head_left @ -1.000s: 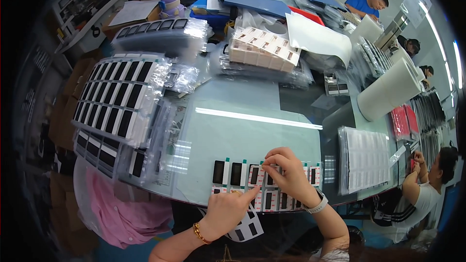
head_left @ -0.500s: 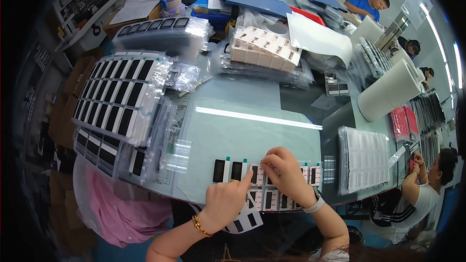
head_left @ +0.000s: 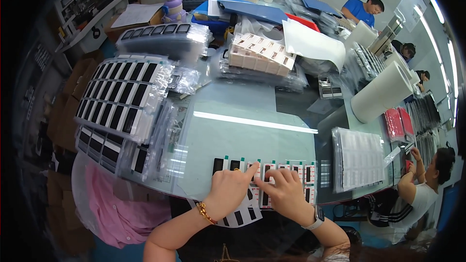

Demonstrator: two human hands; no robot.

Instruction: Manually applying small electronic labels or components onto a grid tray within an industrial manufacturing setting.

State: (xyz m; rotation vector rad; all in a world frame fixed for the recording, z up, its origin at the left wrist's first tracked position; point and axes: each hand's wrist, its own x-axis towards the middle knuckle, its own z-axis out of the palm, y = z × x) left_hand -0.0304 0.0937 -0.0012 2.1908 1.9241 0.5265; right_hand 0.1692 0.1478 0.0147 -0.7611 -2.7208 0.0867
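My left hand [head_left: 227, 189] lies over the near edge of the glass-topped table, its index finger stretched out onto a small black rectangular panel with a red-and-white border. Close on its right, my right hand [head_left: 284, 191] hovers low over the same row, thumb and forefinger apart, no held object visible between them. Left of the fingers are black panels [head_left: 218, 166] with white strips and green tabs. More bordered panels [head_left: 308, 173] continue to the right, and a second row is partly under my hands. A white sheet with black rectangles [head_left: 239, 218] hangs below the table edge.
Stacked trays of black panels [head_left: 119, 87] stand at left. Cream trays [head_left: 262, 54] sit at the back; a white roll [head_left: 381, 92] and a pile of translucent sheets [head_left: 358, 157] lie right. A co-worker in white [head_left: 427, 179] sits at right, others farther back.
My right hand has come down toward the panels from a raised pinch, and its fingers have parted. My left index finger has shifted slightly up and right. The view has turned a little.
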